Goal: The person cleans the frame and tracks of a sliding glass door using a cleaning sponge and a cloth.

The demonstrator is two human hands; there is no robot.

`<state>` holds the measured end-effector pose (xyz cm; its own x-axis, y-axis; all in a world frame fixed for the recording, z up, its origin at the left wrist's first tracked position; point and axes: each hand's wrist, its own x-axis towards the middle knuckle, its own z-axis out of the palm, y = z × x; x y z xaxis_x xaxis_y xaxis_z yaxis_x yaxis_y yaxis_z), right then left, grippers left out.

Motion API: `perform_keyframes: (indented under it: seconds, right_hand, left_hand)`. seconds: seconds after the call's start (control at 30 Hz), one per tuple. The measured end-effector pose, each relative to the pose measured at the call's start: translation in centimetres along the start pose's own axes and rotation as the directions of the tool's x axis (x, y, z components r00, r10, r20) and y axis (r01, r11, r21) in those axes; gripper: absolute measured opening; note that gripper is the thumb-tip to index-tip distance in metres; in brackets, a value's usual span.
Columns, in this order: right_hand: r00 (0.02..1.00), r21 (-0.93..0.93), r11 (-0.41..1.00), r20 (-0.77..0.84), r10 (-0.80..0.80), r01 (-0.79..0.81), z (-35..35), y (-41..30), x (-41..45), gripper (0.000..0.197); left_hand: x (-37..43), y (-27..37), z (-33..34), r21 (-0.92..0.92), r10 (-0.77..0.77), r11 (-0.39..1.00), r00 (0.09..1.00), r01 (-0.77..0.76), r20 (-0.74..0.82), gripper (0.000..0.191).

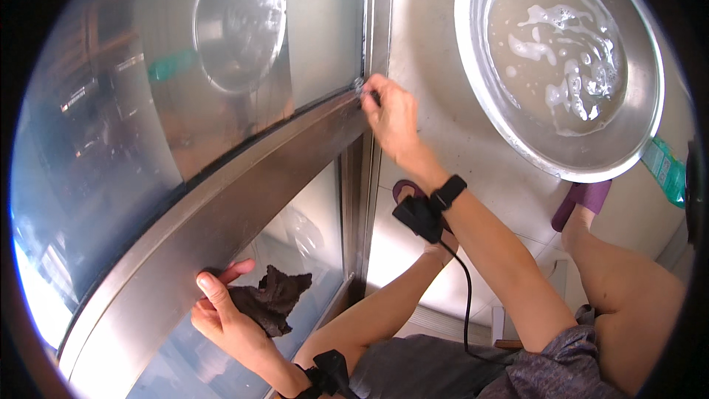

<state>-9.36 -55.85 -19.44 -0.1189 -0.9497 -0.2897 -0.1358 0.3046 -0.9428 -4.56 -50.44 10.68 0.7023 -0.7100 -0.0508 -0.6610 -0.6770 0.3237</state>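
My left hand (227, 318) rests with its thumb on the lower part of a brown metal door rail (238, 183). A crumpled dark brown cloth (271, 299) sticks out from its palm side, over the lower glass pane (188, 360). My right hand (396, 113) pinches a small shiny wad (359, 87), perhaps a wire scourer, mostly hidden by the fingers. It presses the wad into the corner where the rail meets the upright metal frame (379, 27). Above the rail, the upper glass pane (238, 105) reflects a round basin.
A large stainless steel basin (559, 158) of cloudy, sudsy water stands at the upper right on the tiled floor (432, 88). Beside it lies a green plastic bottle (667, 172). My feet wear purple slippers (590, 197). A black cable (469, 299) runs from my right wrist.
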Motion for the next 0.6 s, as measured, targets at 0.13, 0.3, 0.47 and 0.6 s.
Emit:
perform_keyframes:
  seconds: [0.13,0.3,0.47,0.6]
  right_hand:
    - [0.995,0.135,0.987,0.035,-0.089,0.084,-0.1,-2.9,-1.6,0.011]
    - [0.999,-0.037,0.999,0.052,-0.011,0.013,-0.3,1.4,1.1,0.012]
    - [0.983,0.171,0.976,0.101,-0.152,0.134,-0.2,-3.7,-2.0,0.013]
    - [0.989,-0.039,0.992,0.094,-0.119,0.123,-0.1,0.2,0.1,0.012]
  left_hand:
    - [0.2,-1.4,-0.8,-0.017,0.115,0.993,0.993,-0.116,-0.034,0.053]
    - [-0.2,-0.7,0.3,-0.048,0.085,0.995,0.996,-0.087,-0.032,0.054]
    - [-0.1,-1.3,-0.7,-0.002,0.041,0.999,0.998,-0.042,-0.045,0.053]
    - [-0.4,-0.8,-0.3,-0.029,0.078,0.996,0.997,-0.079,-0.025,0.056]
